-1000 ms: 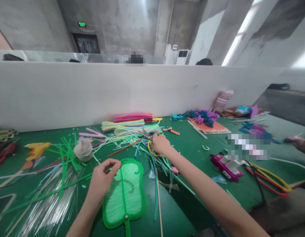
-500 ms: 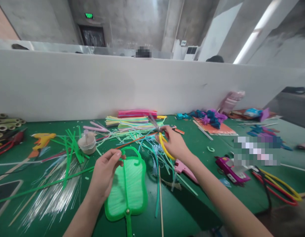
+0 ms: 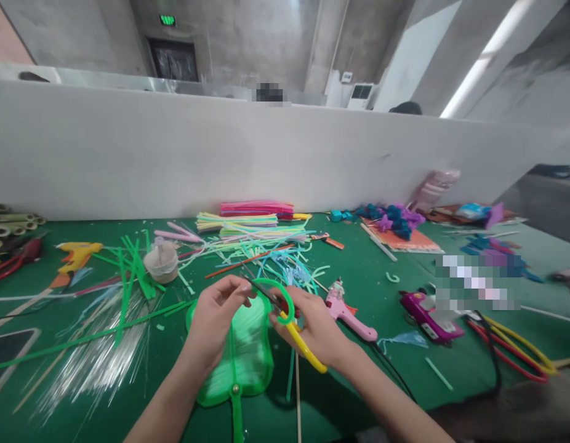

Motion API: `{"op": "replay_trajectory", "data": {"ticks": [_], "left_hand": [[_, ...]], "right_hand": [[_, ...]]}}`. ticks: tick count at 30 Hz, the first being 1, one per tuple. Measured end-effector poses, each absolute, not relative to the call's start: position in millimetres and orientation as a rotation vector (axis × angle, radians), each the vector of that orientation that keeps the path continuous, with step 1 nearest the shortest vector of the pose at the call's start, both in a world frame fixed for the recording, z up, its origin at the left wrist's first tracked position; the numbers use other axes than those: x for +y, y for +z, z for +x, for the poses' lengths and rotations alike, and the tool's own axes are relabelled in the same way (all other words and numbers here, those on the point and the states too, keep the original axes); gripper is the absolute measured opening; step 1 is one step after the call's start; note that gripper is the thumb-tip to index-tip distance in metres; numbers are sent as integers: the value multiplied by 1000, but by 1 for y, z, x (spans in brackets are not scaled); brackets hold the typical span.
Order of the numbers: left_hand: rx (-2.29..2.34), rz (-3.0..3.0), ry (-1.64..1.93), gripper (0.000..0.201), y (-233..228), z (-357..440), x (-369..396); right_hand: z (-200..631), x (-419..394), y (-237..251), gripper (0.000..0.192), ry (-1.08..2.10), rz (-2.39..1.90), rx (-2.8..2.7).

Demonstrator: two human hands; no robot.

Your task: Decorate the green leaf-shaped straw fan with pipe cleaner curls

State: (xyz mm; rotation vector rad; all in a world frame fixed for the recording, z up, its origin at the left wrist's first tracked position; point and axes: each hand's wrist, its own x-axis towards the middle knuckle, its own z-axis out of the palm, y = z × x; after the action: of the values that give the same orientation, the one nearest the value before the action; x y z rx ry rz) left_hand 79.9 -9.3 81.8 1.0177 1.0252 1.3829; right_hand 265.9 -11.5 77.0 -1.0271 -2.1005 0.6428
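My left hand (image 3: 216, 317) is closed in a pinch at the end of a curled green strip (image 3: 286, 294), which arches over to the right. Scissors with yellow handles (image 3: 308, 352) are gripped in my right hand (image 3: 315, 323). Their blades point left, close to the strip; whether they touch it I cannot tell. Beneath both hands lies a green fan-shaped piece (image 3: 250, 357) with a thick rim, a middle rib and a handle running toward me. A thin wooden stick (image 3: 298, 400) lies just right of it.
Bundled coloured strips (image 3: 252, 224) lie along the white partition (image 3: 174, 154). A pink glue gun (image 3: 352, 317) is right of my hands, a yellow glue gun (image 3: 77, 258) far left. Near a small cup (image 3: 161, 263) are clear filaments (image 3: 100, 357). A purple device (image 3: 430, 317) sits at right.
My right hand has brought the scissors down and left, from above the strip pile to the green strip. My left hand stays at the strip's end, slightly shifted right.
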Motion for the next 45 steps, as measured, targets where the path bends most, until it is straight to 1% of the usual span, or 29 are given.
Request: {"op": "replay_trajectory", "data": {"ticks": [2, 3, 7, 14, 22, 30, 32, 35, 40, 41, 45], "left_hand": [[1059, 1068, 1359, 15, 84, 85, -11], [1086, 1096, 1352, 14, 86, 87, -12], [1205, 1176, 1340, 17, 90, 90, -16], [1309, 1290, 1326, 17, 88, 88, -15], [1392, 1390, 1357, 18, 84, 88, -15], [1400, 1415, 1362, 19, 82, 85, -9], [1409, 1417, 1366, 19, 82, 84, -6], [1408, 1409, 1376, 20, 80, 82, -4], [1457, 1459, 1398, 20, 81, 80, -10], [1475, 1476, 1401, 20, 81, 79, -12], [1510, 1487, 1419, 20, 81, 78, -18]], "right_hand": [[263, -13, 78, 8, 681, -1039, -2074], [263, -14, 78, 9, 704, -1048, -2063], [261, -18, 78, 13, 759, -1066, -2059], [258, -18, 67, 17, 715, -1096, -2045], [258, -16, 63, 18, 706, -1146, -2040], [258, -14, 63, 28, 682, -1158, -2124], [256, -12, 61, 32, 646, -1184, -2085], [255, -3, 58, 36, 507, -1327, -2054], [261, 35, 54, 26, 294, -1670, -2137], [262, 43, 53, 28, 279, -1689, -2133], [262, 60, 51, 48, 269, -1690, -2122]]}}
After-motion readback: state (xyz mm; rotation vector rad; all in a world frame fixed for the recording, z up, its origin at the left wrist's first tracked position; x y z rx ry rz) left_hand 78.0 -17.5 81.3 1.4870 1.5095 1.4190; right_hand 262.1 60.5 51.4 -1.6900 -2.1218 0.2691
